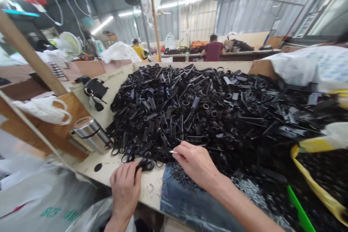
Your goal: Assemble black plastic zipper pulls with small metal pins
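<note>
My left hand [125, 185] rests at the front edge of the worktop, thumb and fingers closed on a black plastic part with a ring end [148, 165]. My right hand [196, 161] hovers over the front of the heap, its thumb and forefinger pinching a small silvery pin [172, 152]; its exact kind is too small to tell. Behind both hands rises a large heap of black plastic parts [174, 108], many with rings. Beneath my right hand, small dark pieces [181, 177] lie on a dark blue cloth [179, 203]. Small silvery metal pieces [246, 188] are scattered by my right forearm.
At the left stands a steel flask [91, 134], near keys [95, 99] on the side board. A yellow-rimmed bag [304, 166] and a green strip [299, 206] lie at the right. Two people [213, 50] sit farther back.
</note>
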The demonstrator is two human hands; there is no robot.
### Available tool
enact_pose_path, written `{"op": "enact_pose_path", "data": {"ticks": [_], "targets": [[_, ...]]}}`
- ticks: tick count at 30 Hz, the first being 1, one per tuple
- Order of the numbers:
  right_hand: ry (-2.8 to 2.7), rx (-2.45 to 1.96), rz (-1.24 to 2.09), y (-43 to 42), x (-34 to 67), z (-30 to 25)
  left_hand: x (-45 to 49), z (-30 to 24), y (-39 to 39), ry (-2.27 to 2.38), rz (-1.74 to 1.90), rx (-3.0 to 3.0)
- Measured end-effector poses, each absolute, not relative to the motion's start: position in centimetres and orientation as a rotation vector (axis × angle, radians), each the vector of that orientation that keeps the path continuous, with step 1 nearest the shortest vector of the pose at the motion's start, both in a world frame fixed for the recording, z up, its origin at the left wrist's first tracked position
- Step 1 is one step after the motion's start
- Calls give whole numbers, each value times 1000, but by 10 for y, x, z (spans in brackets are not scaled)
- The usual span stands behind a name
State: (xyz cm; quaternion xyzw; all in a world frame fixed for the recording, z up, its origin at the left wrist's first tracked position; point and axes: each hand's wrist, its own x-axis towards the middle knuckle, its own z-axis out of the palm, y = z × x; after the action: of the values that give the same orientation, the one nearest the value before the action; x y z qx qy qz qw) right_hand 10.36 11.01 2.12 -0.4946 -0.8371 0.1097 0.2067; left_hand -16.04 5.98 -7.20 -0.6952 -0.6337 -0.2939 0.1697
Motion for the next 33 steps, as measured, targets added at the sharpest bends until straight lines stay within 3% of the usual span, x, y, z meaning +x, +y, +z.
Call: {"op": "enact_pose_path", "data": {"ticks": [8, 13, 27, 33], "targets": [[-2723, -1050, 157, 147, -1, 27, -148, -77, 52, -1819, -760, -1936], [-2802, -1113, 97, 158, -10, 22, -153, -74, 56, -1917, -717, -1865], [-2218, -1788, 102, 151, 100, 55, -150, -57, 54, -1830, -537, -2025], [-1862, -2130, 136, 119, 178, 36, -134, -52, 63, -1896, -405, -1909]]}}
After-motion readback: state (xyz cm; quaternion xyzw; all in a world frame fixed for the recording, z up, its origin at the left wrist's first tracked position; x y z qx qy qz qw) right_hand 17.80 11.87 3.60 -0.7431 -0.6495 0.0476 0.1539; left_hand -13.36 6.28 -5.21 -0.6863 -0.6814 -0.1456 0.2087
